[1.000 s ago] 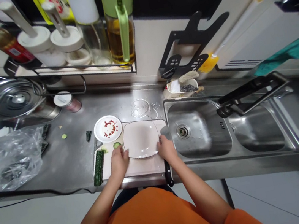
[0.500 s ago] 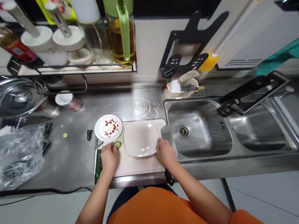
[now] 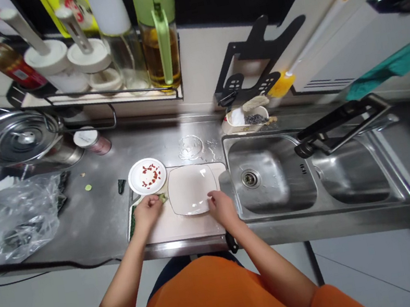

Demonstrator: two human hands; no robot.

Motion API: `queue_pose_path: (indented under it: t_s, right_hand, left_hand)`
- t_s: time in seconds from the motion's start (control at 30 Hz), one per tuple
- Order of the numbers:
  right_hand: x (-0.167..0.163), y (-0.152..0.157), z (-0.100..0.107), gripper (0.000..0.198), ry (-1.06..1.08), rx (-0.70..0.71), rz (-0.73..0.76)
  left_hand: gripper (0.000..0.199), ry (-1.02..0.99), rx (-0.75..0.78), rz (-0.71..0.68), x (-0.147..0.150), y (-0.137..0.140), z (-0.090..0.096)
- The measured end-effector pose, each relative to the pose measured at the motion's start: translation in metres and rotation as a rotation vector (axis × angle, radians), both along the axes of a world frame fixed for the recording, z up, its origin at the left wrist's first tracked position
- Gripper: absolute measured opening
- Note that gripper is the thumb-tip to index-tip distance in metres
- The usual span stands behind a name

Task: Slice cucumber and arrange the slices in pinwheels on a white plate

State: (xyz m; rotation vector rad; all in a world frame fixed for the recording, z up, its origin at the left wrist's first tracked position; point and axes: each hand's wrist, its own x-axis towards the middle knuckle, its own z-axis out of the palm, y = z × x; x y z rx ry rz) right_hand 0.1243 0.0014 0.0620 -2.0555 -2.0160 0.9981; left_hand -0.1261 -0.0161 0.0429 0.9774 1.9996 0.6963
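Note:
My left hand (image 3: 147,215) is closed in a pinch on cucumber slices (image 3: 162,197), just left of a pale squarish plate (image 3: 191,190). My right hand (image 3: 222,208) reaches over that plate's lower right rim. Its fingertips are slightly apart, with nothing seen between them. The plate lies on a light cutting board (image 3: 179,230). A dark green cucumber piece (image 3: 132,222) rests at the board's left edge, partly behind my left hand. Beyond it, a small white plate (image 3: 134,179) holds chopped red bits (image 3: 151,174).
A knife's black handle (image 3: 232,242) juts past the counter's front edge. To the right is a double sink (image 3: 270,163) with a black faucet (image 3: 327,129). Leftward are a plastic bag (image 3: 28,211), a lidded pot (image 3: 19,136) and a jar (image 3: 92,140). A bottle rack (image 3: 108,97) overhangs the back.
My left hand has lifted the cucumber slices, which lay beside its fingers before. My right fingertips have shifted left from the plate's rim to over its surface.

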Motion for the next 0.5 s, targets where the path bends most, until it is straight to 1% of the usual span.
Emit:
queue_pose_path:
  t_s: [0.1,0.2,0.27,0.33,0.43,0.5]
  right_hand:
    - [-0.008,0.009,-0.003,0.026,0.182,0.000,-0.004]
    - [-0.018,0.019,-0.004,0.026,0.349,-0.033,-0.042]
    - [-0.022,0.024,-0.004,0.027,0.434,-0.053,-0.065]
    - [-0.024,0.028,-0.004,0.024,0.489,-0.071,-0.071]
    - [-0.022,0.030,-0.005,0.016,0.509,-0.101,-0.086]
    - [-0.020,0.030,-0.004,0.015,0.500,-0.113,-0.108]
  left_hand:
    - [0.035,-0.254,0.016,-0.059,0.009,0.005,0.005]
    - [0.036,-0.409,-0.002,-0.122,0.028,0.013,0.012]
    - [0.034,-0.458,-0.023,-0.171,0.041,0.019,0.018]
    - [0.030,-0.483,-0.054,-0.210,0.052,0.023,0.024]
    - [0.028,-0.503,-0.111,-0.229,0.061,0.028,0.028]
    - [0.030,-0.510,-0.114,-0.235,0.062,0.030,0.026]
